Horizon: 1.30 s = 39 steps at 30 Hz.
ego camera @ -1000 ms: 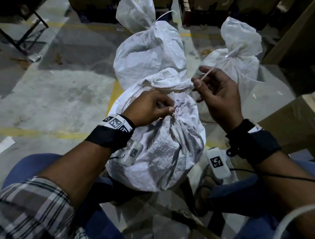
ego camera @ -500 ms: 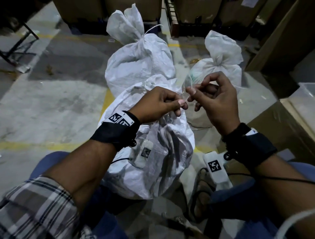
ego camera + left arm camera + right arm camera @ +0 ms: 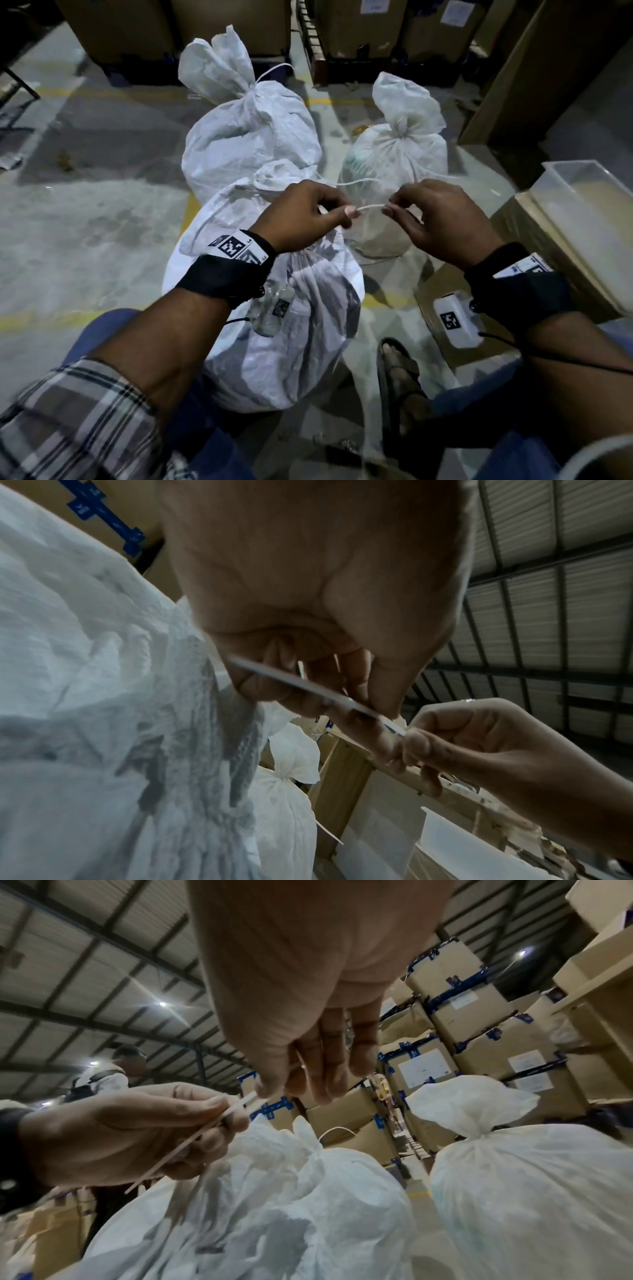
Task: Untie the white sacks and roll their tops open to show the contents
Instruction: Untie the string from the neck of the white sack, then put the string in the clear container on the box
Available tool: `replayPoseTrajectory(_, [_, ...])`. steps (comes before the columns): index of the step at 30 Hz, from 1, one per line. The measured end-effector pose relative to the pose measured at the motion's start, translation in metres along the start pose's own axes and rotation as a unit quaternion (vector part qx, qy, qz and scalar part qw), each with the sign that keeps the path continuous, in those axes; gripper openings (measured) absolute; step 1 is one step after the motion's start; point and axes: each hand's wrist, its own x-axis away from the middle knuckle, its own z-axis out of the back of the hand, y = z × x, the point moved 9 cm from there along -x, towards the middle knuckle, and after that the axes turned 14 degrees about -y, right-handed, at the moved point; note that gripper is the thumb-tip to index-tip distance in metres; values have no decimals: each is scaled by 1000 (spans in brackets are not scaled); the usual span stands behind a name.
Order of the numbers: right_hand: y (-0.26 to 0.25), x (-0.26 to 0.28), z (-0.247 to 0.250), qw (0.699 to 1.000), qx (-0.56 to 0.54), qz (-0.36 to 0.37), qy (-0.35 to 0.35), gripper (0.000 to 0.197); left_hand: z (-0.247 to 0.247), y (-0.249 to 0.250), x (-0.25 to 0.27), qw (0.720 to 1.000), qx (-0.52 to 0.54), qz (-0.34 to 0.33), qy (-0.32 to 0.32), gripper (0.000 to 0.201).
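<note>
I count three white sacks on the floor: the near sack (image 3: 274,342) between my knees, the far left sack (image 3: 250,137) and the far right sack (image 3: 400,154), both of those tied shut. One white string (image 3: 371,207) runs between my two hands, left hand (image 3: 301,216) and right hand (image 3: 442,219). One clear plastic bin (image 3: 589,219) sits to my right. One sandalled foot (image 3: 400,377) shows
</note>
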Motion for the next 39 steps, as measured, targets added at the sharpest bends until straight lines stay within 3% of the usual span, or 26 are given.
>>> replayPoseTrajectory(4, [41, 22, 30, 994, -33, -82, 56, 16, 12, 9, 1, 990, -40, -6, 132, 19])
replayPoseTrajectory(8, [99, 58, 71, 975, -29, -194, 107, 43, -4, 48, -9, 976, -113, -55, 179, 21])
replayPoseTrajectory(11, [147, 100, 100, 952, -11, -268, 147, 35, -42, 83, -35, 979, -141, -74, 127, 19])
replayPoseTrajectory(17, [238, 209, 121, 873, -15, -452, 186, 36, -142, 165, -112, 969, -211, -130, -4, 29])
replayPoseTrajectory(21, [273, 253, 93, 833, -42, -538, 117, 43, -203, 211, -159, 941, -291, -164, -52, 44])
replayPoseTrajectory(27, [295, 263, 79, 818, -5, -575, 33, 48, -274, 221, -203, 894, -411, -118, -133, 62])
replayPoseTrajectory(30, [291, 247, 73, 805, 47, -591, -22, 55, -281, 209, -205, 896, -408, -105, -141, 64])
replayPoseTrajectory(34, [295, 248, 69, 788, 61, -612, -30, 45, -289, 204, -205, 895, -404, -118, -145, 67])
replayPoseTrajectory(39, [292, 247, 76, 792, 53, -609, -18, 40, -287, 205, -209, 890, -406, -120, -168, 70])
